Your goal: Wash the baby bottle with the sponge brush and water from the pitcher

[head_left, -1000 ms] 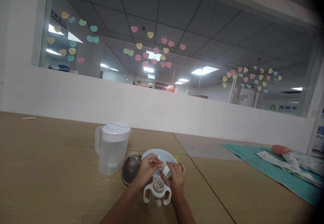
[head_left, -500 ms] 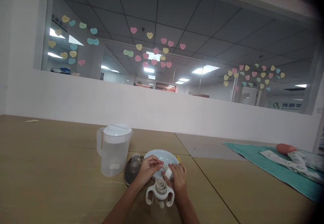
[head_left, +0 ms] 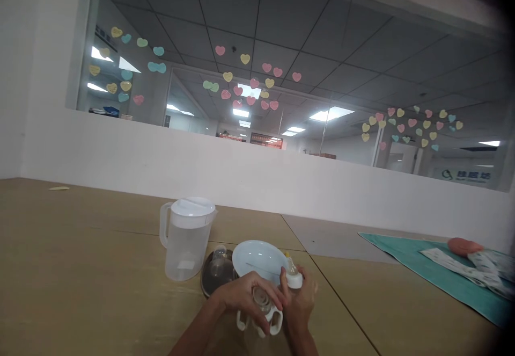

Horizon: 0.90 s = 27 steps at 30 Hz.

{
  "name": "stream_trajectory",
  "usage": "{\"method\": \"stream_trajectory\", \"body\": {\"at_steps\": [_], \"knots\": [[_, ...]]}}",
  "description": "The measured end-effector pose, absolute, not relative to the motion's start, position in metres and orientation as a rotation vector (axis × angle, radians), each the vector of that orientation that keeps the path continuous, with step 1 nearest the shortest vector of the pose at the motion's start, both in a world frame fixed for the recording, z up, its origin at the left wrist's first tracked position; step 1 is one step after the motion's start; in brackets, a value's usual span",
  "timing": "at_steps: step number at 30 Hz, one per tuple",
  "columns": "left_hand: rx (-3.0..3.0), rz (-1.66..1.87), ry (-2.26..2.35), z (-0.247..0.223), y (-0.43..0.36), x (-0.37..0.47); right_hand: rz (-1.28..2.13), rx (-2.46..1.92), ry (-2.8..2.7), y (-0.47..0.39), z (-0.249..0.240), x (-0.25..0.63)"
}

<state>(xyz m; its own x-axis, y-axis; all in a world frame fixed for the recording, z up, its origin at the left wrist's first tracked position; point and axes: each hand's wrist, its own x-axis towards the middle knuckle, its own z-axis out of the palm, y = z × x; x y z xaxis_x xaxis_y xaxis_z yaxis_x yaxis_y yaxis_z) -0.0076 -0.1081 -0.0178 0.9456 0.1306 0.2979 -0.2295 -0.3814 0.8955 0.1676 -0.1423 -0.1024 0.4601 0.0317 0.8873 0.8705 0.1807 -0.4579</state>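
My left hand (head_left: 247, 298) wraps over the top of a clear baby bottle with white side handles (head_left: 259, 321) that stands on the wooden table near the bottom edge of the view. My right hand (head_left: 300, 303) sits just right of the bottle and holds up a small white cap with a teat (head_left: 293, 275) between thumb and fingers. Right behind both hands lies a pale blue bowl (head_left: 257, 256). The bottle's lower body is hidden by my hands and the frame edge.
A translucent lidded pitcher (head_left: 187, 238) stands left of the bowl, with a dark round lid or dish holding a clear cup (head_left: 217, 269) between them. A teal mat (head_left: 426, 270) with patterned cloth and an orange object (head_left: 464, 246) lies at right. A white partition wall runs behind the table.
My left hand dropped from the small white part onto the bottle's top. My right hand kept the white cap and lifted it slightly to the right. The camera shifted a little.
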Motion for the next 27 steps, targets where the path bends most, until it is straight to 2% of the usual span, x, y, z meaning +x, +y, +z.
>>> {"method": "stream_trajectory", "body": {"at_steps": [10,18,27], "knots": [[2.042,0.767,0.367,-0.036,-0.106,0.001,-0.671,-1.166,-0.925,-0.147,-0.104,0.169],[1.662,0.838,0.208,-0.039,-0.1,0.009,-0.739,-0.997,-0.973,-0.15,-0.103,0.162],[1.772,0.894,0.377,-0.049,-0.1,0.016,-0.959,-0.774,-1.225,-0.157,-0.1,0.157]]}}
